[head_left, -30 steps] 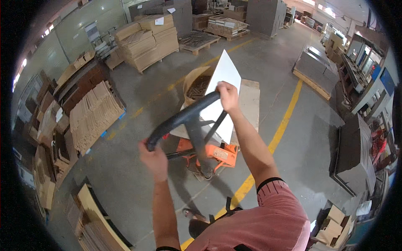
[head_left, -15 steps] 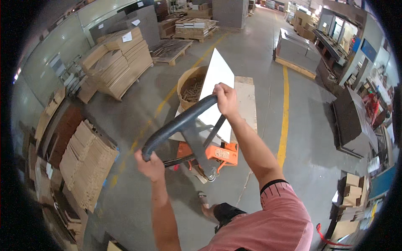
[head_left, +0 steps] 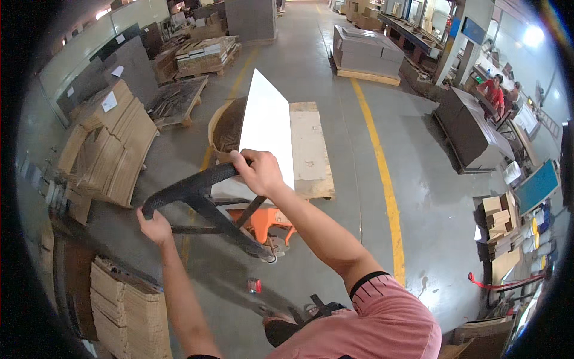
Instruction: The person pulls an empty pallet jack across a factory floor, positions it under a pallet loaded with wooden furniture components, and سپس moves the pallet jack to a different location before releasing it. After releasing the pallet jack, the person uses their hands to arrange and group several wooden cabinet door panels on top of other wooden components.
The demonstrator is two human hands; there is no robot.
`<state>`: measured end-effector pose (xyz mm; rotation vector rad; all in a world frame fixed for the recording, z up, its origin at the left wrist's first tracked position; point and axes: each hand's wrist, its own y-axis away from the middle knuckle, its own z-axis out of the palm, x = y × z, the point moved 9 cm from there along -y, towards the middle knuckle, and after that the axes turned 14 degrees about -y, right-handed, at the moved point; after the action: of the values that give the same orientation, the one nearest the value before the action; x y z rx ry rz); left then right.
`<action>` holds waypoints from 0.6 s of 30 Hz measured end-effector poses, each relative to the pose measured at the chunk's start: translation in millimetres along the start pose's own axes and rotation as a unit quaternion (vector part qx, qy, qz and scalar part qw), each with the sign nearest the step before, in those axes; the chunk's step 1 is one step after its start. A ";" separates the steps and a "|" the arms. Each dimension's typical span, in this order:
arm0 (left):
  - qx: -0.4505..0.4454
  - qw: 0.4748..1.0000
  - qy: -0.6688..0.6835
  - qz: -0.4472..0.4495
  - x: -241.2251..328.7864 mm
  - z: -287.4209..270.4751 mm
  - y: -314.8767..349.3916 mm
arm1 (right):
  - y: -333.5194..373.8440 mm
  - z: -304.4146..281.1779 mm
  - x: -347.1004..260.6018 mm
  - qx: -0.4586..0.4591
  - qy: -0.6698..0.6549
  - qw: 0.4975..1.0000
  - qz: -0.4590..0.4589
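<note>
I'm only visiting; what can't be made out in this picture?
All in the head view:
- Part of the round tub, hidden by the white panel.
- A corner of the black handle, covered by the right hand.
- The red item on the floor: too small to identify.
- Near end of the lower-left board stack: cut off by the bottom edge.

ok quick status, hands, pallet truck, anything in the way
Left fingers and right fingers closed on black handle. Orange pallet truck below, white panel and round tub just beyond. Small red item on floor, this side of truck.
</note>
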<state>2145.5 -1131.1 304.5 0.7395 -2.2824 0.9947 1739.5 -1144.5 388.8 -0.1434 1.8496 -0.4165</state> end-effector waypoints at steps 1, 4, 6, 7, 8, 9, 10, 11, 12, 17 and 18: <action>-0.006 0.999 0.001 0.033 9.2 26.8 -18.1 | -15.1 3.9 6.4 0.014 0.006 1.000 0.006; 0.015 0.991 0.033 0.126 37.3 98.6 -72.0 | -53.5 17.8 13.4 0.082 -0.019 0.995 -0.050; -0.014 0.984 0.087 0.154 56.9 152.2 -102.4 | -86.6 24.9 30.7 0.110 0.000 0.994 -0.019; -0.066 0.983 0.108 0.133 65.9 185.8 -118.5 | -102.8 22.8 36.2 0.140 0.033 0.990 -0.014; -0.056 0.978 0.129 0.154 80.9 205.0 -129.4 | -121.1 20.8 36.2 0.167 0.051 0.984 -0.036; -0.072 0.981 0.110 0.144 90.6 229.0 -141.2 | -143.1 18.5 43.8 0.188 0.067 0.980 -0.019; -0.090 0.972 0.145 0.162 106.1 249.0 -151.1 | -165.3 16.7 52.7 0.200 0.067 0.978 0.005; -0.095 0.973 0.138 0.161 119.1 268.1 -157.3 | -187.4 14.4 55.1 0.210 0.073 0.975 -0.007; -0.086 0.970 0.133 0.184 132.7 281.0 -161.5 | -208.6 11.7 61.6 0.216 0.086 0.972 0.001; -0.156 0.948 0.200 0.194 194.7 363.3 -189.5 | -294.8 -8.2 107.3 0.254 0.111 0.961 0.005; -0.175 0.941 0.198 0.209 210.6 384.0 -199.5 | -317.9 -9.2 119.5 0.264 0.108 0.958 0.008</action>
<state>2032.1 -1598.7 314.1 -0.0985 -2.1981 0.7853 1658.0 -1474.3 396.3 0.2924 1.8833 -0.9277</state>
